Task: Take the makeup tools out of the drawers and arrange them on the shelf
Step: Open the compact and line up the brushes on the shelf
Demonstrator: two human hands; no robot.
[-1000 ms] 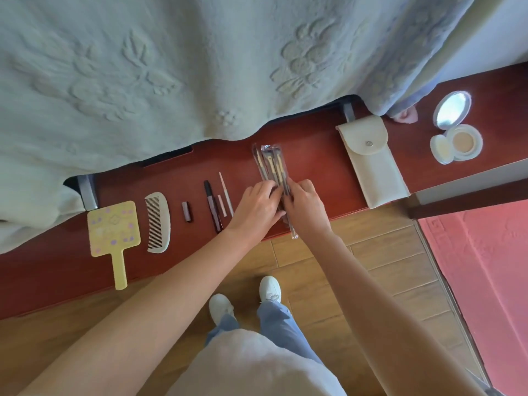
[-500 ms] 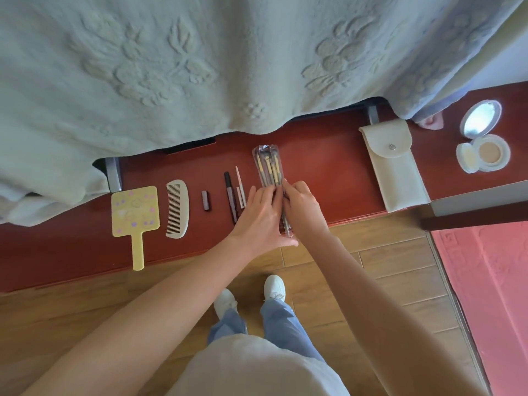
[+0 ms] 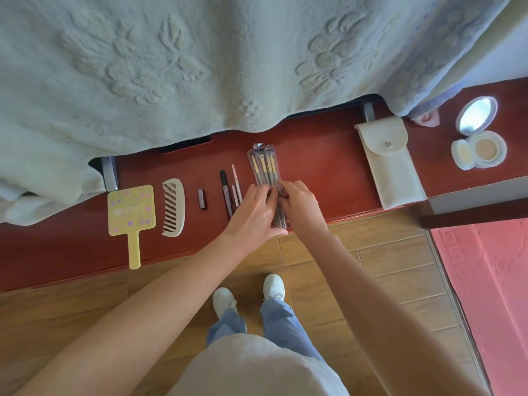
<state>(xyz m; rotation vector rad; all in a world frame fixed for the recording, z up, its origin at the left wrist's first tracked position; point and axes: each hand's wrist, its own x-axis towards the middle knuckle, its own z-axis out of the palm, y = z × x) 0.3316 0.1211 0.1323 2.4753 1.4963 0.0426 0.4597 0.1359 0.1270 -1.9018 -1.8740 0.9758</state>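
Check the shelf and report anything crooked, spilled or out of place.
Nothing spilled or damaged. The yellow hand mirror sticks its handle out past the shelf front edge, and the powder compact lies open. Both hands rest on the brush pack.

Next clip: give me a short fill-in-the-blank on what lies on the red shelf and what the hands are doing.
1. Both hands, left hand and right hand, hold a clear packet of makeup ____.
2. The comb lies directly right of the ____ hand mirror.
3. The round compact at the far right lies ____.
4. The white pouch is fastened by a ____.

Missing words: brushes; yellow; open; snap
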